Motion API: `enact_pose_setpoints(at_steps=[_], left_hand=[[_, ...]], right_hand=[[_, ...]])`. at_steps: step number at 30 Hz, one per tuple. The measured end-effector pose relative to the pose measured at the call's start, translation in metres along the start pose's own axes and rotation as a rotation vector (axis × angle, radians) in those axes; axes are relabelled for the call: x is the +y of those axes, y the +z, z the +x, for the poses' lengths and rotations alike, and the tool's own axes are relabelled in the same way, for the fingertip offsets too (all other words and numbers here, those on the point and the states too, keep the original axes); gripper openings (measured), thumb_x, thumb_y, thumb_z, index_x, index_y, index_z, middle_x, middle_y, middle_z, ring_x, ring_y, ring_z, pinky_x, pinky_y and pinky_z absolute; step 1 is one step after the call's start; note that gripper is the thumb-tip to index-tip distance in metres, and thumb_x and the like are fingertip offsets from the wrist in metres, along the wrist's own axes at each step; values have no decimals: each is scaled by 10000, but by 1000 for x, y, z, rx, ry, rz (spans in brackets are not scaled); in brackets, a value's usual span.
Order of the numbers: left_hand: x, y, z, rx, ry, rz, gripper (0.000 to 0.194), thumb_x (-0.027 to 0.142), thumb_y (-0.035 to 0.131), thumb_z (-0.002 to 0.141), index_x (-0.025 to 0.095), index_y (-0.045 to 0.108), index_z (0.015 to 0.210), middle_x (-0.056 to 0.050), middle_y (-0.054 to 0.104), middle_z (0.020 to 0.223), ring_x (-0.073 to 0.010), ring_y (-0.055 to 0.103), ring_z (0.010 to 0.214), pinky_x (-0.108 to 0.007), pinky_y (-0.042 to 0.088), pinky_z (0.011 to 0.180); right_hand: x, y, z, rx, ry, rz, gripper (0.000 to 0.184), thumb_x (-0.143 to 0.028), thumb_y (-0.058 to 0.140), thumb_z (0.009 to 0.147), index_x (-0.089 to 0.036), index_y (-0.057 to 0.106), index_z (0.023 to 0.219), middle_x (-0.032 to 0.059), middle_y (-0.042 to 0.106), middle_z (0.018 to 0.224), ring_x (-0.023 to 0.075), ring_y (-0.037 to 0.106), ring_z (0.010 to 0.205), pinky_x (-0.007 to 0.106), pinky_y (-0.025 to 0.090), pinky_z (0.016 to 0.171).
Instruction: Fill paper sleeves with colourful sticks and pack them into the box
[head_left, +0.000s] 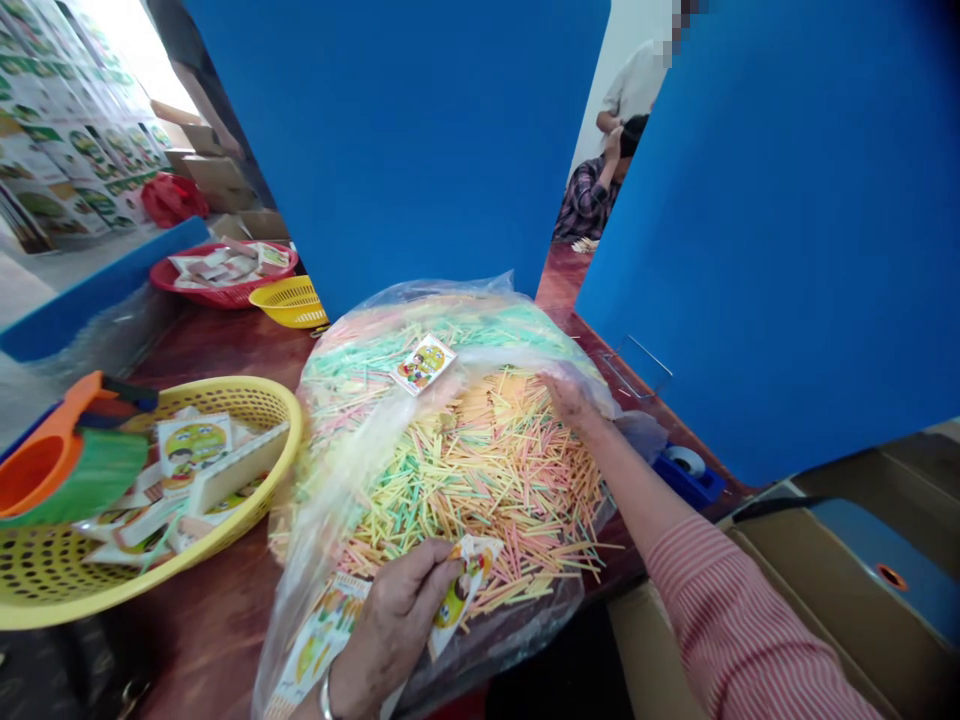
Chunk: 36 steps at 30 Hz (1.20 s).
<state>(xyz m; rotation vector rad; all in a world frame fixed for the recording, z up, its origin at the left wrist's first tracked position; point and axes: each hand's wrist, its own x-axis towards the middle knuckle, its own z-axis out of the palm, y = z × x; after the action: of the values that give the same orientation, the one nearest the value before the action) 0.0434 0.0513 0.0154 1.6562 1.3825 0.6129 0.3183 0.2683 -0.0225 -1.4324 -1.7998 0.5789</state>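
A clear plastic bag (450,480) full of thin pastel sticks in yellow, orange, pink and green lies open on the wooden table (210,640). My left hand (394,620) grips a printed paper packet (465,590) at the bag's near side, with more printed packets (319,640) below it. My right hand (570,400) reaches in from the right at the far edge of the sticks. Whether its fingers hold any sticks I cannot tell. A small printed card (424,365) lies on the bag's plastic.
A yellow basket (285,425) at left holds printed packets, an orange scoop (45,470) and a green brush (82,480). Farther back are a red basket (225,290) and a small yellow basket (289,305). A blue tape dispenser (686,475), blue partitions (397,130) and a cardboard box (840,560) surround the table.
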Motion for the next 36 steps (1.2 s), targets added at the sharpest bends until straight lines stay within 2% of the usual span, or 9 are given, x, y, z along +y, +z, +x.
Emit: enact_pose_setpoints(at_steps=[3,6,11,14,19,22,28,32,36], left_hand=[[1,0,3,-17,8,-26,254,363,393,875,202,568,784,25,532,656,-95,488,603,-191,385,595],[3,2,5,-10,9,-49,240,359,412,867,204,579,792,25,544,657,-92,486,592,-185,382,578],[7,4,5,23,23,-55,217,343,435,855,204,584,779,30,534,645,-92,475,586,-184,377,571],[9,2,11,66,18,-52,224,331,433,855,200,572,738,35,512,627,-93,471,590,-187,373,577],[12,6,24,141,17,-92,199,313,455,836,192,574,732,47,482,582,-87,439,547,-188,344,533],[11,11,28,153,9,-154,181,311,482,816,186,571,719,52,474,577,-83,427,542,-185,339,527],[9,16,29,173,-51,-294,181,311,499,797,177,562,692,51,473,587,-78,406,545,-181,331,516],[9,16,28,168,-103,-402,190,334,518,780,169,558,694,55,455,575,-73,385,526,-179,319,488],[9,15,26,177,-105,-356,208,328,505,787,166,557,667,51,443,575,-76,384,541,-185,326,504]], right_hand=[[-15,7,-14,-66,3,60,254,-379,457,855,-180,615,878,32,638,833,154,587,791,307,463,760],[-23,17,-25,-88,11,152,266,-374,432,845,-182,616,848,13,645,811,143,592,775,267,461,740],[-28,17,-23,25,81,255,285,-377,443,814,-165,633,795,32,657,820,157,587,816,296,439,796],[-46,12,-24,92,113,322,283,-382,450,812,-163,628,799,46,663,843,164,585,836,318,432,816],[-110,24,-65,148,236,1079,144,-333,552,786,-209,548,859,-9,667,747,154,636,728,370,476,787],[-143,34,-94,161,308,1326,134,-302,587,778,-219,530,867,-15,671,766,170,654,753,404,485,799],[-159,37,-112,216,275,1390,93,-274,572,793,-221,526,854,-25,667,755,161,653,791,443,437,902],[-159,35,-113,156,258,1275,84,-304,535,809,-233,506,842,-16,667,729,171,654,780,446,430,897],[-155,29,-113,151,265,1154,105,-341,515,813,-245,488,844,-29,656,701,172,655,729,448,440,871]])
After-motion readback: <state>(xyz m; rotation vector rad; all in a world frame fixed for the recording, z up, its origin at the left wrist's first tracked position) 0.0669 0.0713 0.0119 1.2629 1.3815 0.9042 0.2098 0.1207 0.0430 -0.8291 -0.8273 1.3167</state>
